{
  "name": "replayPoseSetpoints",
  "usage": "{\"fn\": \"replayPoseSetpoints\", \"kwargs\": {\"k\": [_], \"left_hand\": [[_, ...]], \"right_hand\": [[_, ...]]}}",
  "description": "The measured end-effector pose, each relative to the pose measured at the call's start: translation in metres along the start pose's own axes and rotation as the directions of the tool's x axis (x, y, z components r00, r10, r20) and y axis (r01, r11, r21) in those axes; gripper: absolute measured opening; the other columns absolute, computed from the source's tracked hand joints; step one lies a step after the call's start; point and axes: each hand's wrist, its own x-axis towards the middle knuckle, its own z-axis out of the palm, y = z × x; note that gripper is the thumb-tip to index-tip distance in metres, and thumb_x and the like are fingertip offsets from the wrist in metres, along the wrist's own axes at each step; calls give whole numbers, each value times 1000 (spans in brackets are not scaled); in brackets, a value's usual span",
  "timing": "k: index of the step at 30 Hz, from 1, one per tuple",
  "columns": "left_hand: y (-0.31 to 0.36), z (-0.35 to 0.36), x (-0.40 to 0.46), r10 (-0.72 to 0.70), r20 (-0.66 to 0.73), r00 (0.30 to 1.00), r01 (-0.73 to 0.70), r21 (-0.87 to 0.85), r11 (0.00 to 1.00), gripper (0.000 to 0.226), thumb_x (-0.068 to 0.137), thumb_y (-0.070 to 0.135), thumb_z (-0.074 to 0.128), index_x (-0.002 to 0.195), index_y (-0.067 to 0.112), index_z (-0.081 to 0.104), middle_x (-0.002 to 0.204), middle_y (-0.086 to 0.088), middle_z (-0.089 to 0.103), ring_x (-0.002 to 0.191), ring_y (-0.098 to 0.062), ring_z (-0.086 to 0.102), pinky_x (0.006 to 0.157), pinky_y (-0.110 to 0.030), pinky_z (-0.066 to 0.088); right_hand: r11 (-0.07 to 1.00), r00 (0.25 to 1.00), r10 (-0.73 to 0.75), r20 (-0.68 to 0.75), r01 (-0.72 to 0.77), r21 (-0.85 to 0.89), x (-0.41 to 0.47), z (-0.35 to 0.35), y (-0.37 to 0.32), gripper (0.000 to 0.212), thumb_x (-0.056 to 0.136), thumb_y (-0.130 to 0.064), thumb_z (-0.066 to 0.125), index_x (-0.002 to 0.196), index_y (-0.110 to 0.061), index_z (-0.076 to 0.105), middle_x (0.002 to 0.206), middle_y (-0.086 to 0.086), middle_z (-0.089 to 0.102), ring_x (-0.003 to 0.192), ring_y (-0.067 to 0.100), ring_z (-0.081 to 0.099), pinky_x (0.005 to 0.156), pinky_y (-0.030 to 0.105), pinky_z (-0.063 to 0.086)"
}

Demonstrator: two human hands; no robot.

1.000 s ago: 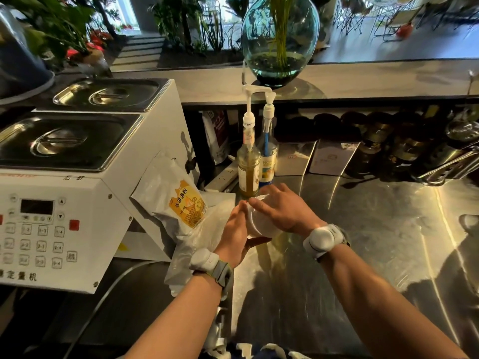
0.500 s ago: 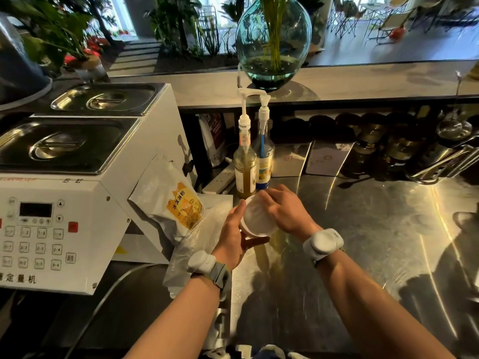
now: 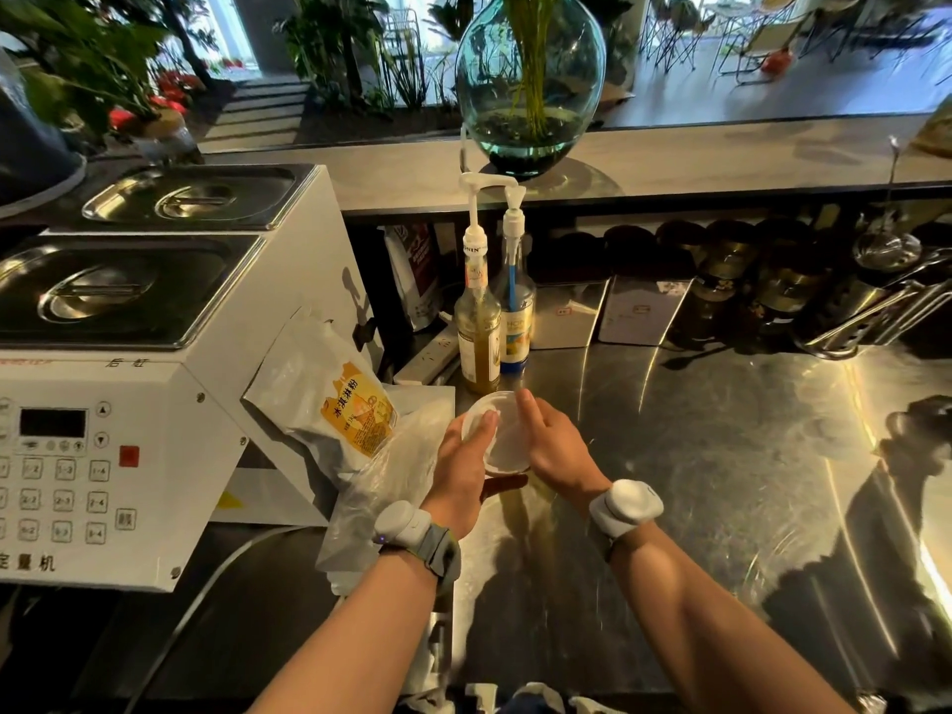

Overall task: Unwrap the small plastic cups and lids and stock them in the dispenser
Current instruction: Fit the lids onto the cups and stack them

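Note:
A stack of translucent round plastic lids [image 3: 502, 435] is held just above the steel counter [image 3: 721, 456], its flat face turned up toward me. My left hand [image 3: 461, 471] grips its left side, fingers curled over the rim. My right hand [image 3: 554, 445] clasps the right side, with the fingers partly behind the stack. A loose clear plastic wrapper [image 3: 391, 481] trails down and left from under my left hand onto the counter's edge. No dispenser can be made out.
A white dosing machine [image 3: 154, 404] with steel pans stands at the left, a white-and-orange powder bag [image 3: 335, 399] leaning on it. Two pump syrup bottles [image 3: 489, 322] stand just behind my hands. Dark tins [image 3: 747, 280] and steel tools line the back right.
My right hand has come off the top of the stack and moved to its right side, uncovering the round face. The stack has tilted up toward me.

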Motion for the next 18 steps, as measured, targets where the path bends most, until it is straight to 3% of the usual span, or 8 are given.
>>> {"fn": "replayPoseSetpoints", "kwargs": {"k": [2, 7, 10, 14, 18], "left_hand": [[-3, -3, 2, 16, -15, 1000, -15, 61, 998, 37, 97, 48, 60, 131, 36, 52, 128, -14, 57, 112, -37, 63, 83, -53, 62], [-3, -5, 2, 58, 7, 998, -58, 100, 993, 43, 98, 46, 57, 137, 28, 50, 127, -16, 57, 110, -38, 66, 82, -55, 62], [2, -4, 3, 21, 38, 999, -24, 72, 997, 44, 97, 44, 61, 135, 24, 54, 127, -17, 58, 111, -38, 65, 78, -51, 63], [2, 2, 5, -37, 23, 999, 35, 84, 996, 52, 93, 44, 67, 137, 22, 52, 129, -18, 56, 115, -40, 62, 85, -56, 61], [-3, 0, 9, -38, 23, 999, 36, 107, 994, 51, 95, 40, 65, 138, 19, 50, 127, -16, 60, 112, -35, 65, 90, -55, 60]], "right_hand": [[1000, 1000, 1, 9, -1, -13, 0, 0, 4, 57, 103, -33, 49, 151, -7, 33, 138, 20, 52, 122, 36, 55, 104, 42, 49], [956, 996, 87, 36, -94, 277, 0, -6, 6, 50, 98, -62, 38, 129, -27, 56, 123, 1, 63, 108, 23, 63, 98, 44, 55], [959, 999, 43, 19, -46, 279, 0, -9, 14, 38, 100, -54, 45, 127, -30, 57, 121, -1, 64, 107, 22, 63, 96, 41, 56], [976, 999, 48, -24, -42, 214, 3, -11, 18, 33, 101, -47, 47, 125, -27, 59, 116, -1, 65, 101, 20, 63, 82, 30, 54], [963, 994, 107, -38, -94, 253, 5, -11, 27, 36, 100, -49, 47, 124, -24, 59, 114, 1, 65, 100, 22, 65, 85, 39, 60]]}}
